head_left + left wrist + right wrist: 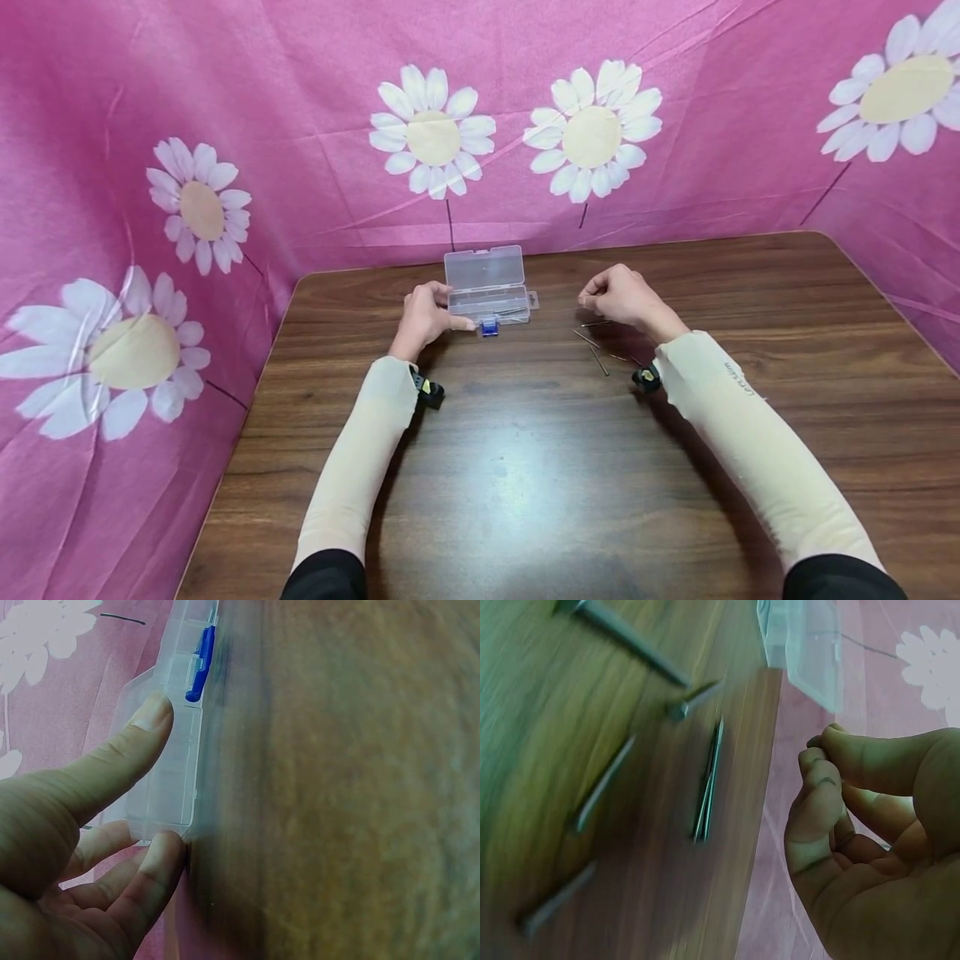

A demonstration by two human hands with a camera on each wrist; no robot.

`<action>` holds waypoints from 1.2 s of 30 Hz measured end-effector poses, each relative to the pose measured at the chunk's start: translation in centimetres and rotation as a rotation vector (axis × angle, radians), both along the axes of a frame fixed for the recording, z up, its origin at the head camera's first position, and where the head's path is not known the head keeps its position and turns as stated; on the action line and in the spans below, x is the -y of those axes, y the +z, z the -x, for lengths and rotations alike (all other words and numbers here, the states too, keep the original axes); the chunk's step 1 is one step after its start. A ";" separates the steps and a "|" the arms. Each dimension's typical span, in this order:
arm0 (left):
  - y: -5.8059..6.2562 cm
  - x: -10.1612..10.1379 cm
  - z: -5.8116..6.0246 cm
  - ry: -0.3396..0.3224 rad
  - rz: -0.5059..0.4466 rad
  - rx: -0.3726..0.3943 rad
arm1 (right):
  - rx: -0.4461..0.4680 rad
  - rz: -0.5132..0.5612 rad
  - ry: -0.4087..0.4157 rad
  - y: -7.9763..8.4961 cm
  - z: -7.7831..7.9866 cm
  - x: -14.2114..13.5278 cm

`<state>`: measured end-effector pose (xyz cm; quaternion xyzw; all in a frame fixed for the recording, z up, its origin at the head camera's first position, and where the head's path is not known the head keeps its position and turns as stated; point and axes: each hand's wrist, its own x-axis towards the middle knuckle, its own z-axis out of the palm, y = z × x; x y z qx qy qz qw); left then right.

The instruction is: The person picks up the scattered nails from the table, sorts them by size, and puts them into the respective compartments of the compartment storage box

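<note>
left hand (426, 318) is gripping the clear box (166, 796) by its left end, lid (483, 268) standing open, thin metal pieces (513, 315) lying inside. right hand (618, 296) is pinching tight, probably on a nail (814, 741); can't confirm. loose nails (602, 784) are lying nearby. looks like boxing nails; next move is likely needing a controlled release.

There is room over the table (495, 500) before the box (487, 305), and seemingly between it and the right hand (619, 295), but the lid (484, 269) bars its back, the left hand (426, 315) its left end, nails (604, 782) its right front.
</note>
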<state>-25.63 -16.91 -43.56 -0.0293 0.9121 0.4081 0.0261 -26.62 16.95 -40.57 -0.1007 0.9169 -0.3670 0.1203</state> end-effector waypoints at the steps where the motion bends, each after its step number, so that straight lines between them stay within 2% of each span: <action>1: 0.0 0.0 0.0 0.002 0.002 -0.004 | 0.007 0.006 -0.001 0.0 0.0 -0.3; 12: -0.3 0.0 -0.1 0.011 -0.037 0.030 | 0.054 0.000 0.008 -0.7 -0.3 -2.1; 19: -0.2 0.0 -0.1 0.006 -0.040 -0.004 | 0.065 -0.026 -0.016 -1.0 -0.5 -2.9; 25: -0.2 0.1 -0.1 -0.001 -0.005 -0.018 | 0.075 -0.061 0.000 -1.6 -0.5 -3.2; 31: -0.3 0.0 -0.1 0.000 0.014 -0.018 | 0.026 -0.124 0.018 -1.8 -0.4 -3.2; 36: -0.2 -0.1 0.0 0.004 0.009 -0.025 | -0.027 -0.173 0.068 -1.8 -0.3 -3.3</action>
